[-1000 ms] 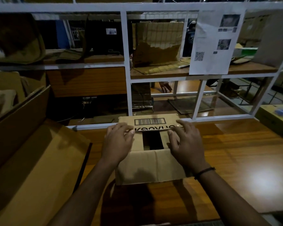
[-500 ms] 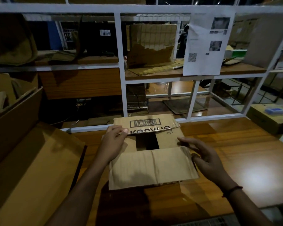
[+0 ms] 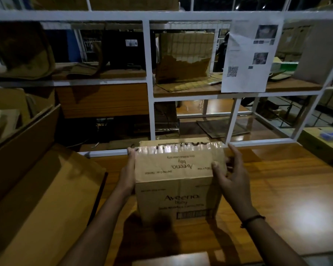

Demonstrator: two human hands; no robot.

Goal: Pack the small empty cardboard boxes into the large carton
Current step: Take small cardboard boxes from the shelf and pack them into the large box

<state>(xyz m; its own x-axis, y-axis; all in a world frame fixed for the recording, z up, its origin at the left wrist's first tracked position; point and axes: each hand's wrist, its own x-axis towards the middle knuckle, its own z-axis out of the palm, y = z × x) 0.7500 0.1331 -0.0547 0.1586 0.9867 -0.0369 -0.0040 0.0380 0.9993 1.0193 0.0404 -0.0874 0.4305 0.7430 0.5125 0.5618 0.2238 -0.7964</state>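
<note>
While the large carton point(image 3: 46, 189) waits at the left, flap folded out:
- left hand point(image 3: 129, 169): fingers curled over the far-left edge of the small box point(image 3: 173, 177).
- small box: taped shut, between both hands, mid-table point(image 3: 286, 189), just right of the carton.
- right hand point(image 3: 233, 177): thumb pinching the box's right edge.

Step, as judged: the carry. Next: swing the box left and lower it in.

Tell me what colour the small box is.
Small box: brown cardboard, dark lettering; head view.
</note>
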